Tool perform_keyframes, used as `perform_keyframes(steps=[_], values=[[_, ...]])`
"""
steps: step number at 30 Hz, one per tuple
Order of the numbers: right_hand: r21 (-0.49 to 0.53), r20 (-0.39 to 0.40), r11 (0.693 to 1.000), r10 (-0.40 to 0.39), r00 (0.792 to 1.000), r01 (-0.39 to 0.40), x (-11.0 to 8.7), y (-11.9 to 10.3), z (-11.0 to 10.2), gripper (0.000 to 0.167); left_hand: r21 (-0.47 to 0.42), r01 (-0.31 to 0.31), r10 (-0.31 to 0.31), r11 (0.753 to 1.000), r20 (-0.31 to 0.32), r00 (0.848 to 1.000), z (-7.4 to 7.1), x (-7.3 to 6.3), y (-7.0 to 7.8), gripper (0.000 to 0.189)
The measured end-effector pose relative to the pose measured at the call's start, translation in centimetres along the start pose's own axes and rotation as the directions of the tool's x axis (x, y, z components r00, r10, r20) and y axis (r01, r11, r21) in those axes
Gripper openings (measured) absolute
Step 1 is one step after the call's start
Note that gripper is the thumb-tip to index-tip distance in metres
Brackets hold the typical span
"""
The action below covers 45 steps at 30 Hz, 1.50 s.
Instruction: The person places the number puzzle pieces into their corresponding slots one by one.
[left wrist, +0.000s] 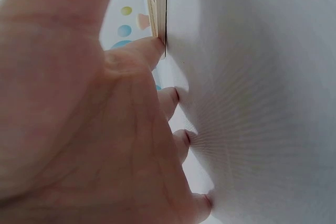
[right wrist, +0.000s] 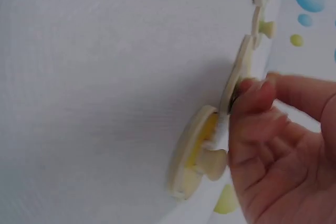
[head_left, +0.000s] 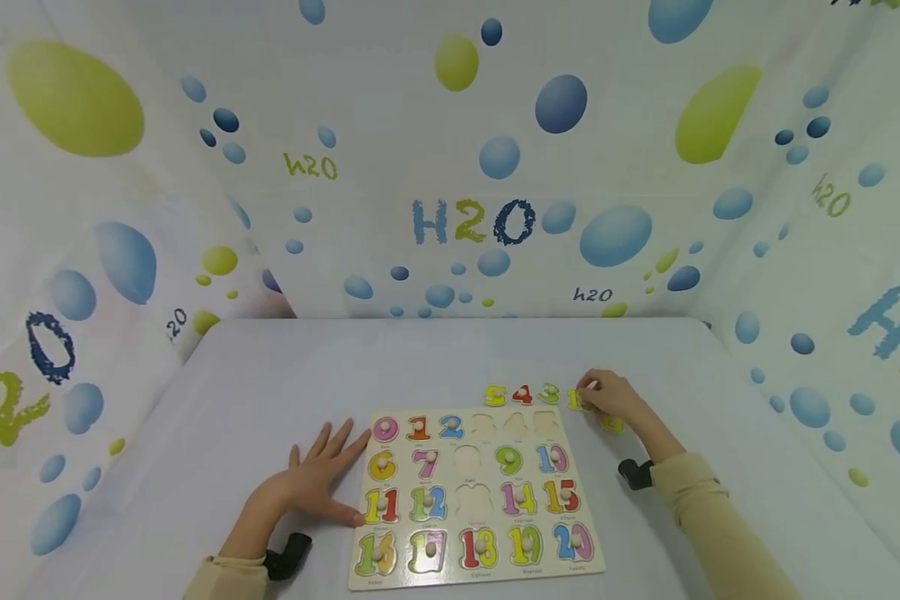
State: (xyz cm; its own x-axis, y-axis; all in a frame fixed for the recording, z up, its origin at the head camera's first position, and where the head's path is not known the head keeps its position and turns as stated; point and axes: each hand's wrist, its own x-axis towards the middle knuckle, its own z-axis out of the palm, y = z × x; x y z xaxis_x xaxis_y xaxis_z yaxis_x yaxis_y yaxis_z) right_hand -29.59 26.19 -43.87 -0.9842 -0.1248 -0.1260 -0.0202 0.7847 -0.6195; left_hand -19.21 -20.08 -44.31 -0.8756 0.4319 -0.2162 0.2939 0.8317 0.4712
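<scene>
A wooden number puzzle board (head_left: 420,579) lies on the table with knobbed number pieces in many of its recesses. My left hand (head_left: 318,483) rests beside its left edge with the fingers spread; thumb (left wrist: 144,51) and index finger touch the board. Beyond the board's far right corner, my right hand (head_left: 609,396) pinches a number puzzle piece (head_left: 573,400) with a yellow 1 showing; the fingers cover the rest of it. That piece (right wrist: 239,72) is tilted in the right wrist view. Near the hand lies a yellow piece (right wrist: 195,153), its knob facing up and its number partly hidden.
Loose 5 (head_left: 495,396), 4 (head_left: 522,395) and 3 (head_left: 549,393) pieces lie in a row behind the board. Bare recesses show in the top row, in the second row (head_left: 467,462) and in the third row (head_left: 473,503). Printed curtains surround the table.
</scene>
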Motion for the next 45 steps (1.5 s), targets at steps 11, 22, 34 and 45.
perform_keyframes(steps=[11, 22, 34, 45], values=[[0.081, 0.047, 0.997, -0.024, 0.999, 0.021, 0.0, 0.2, 0.6, 0.01, 0.015, -0.023, 0.023, 1.0, -0.006, 1.0, -0.1, 0.1, -0.2, 0.116], [0.138, -0.018, 0.987, -0.083, 0.996, 0.085, -1.8, -2.4, 1.8, 0.011, 0.014, -0.022, 0.022, 1.0, 0.001, 1.0, 0.1, -0.1, -0.3, 0.115], [0.262, 0.173, 0.906, -0.383, 0.908, 0.332, -5.3, -8.3, 5.9, 0.005, 0.01, -0.013, 0.013, 1.0, 0.005, 1.0, -0.1, 0.1, 0.2, 0.115], [0.213, 0.405, 0.916, -0.399, 0.823, 0.34, -7.7, -10.5, 9.9, 0.012, 0.009, -0.023, 0.023, 1.0, 0.0, 1.0, 0.0, 0.1, 0.1, 0.115]])
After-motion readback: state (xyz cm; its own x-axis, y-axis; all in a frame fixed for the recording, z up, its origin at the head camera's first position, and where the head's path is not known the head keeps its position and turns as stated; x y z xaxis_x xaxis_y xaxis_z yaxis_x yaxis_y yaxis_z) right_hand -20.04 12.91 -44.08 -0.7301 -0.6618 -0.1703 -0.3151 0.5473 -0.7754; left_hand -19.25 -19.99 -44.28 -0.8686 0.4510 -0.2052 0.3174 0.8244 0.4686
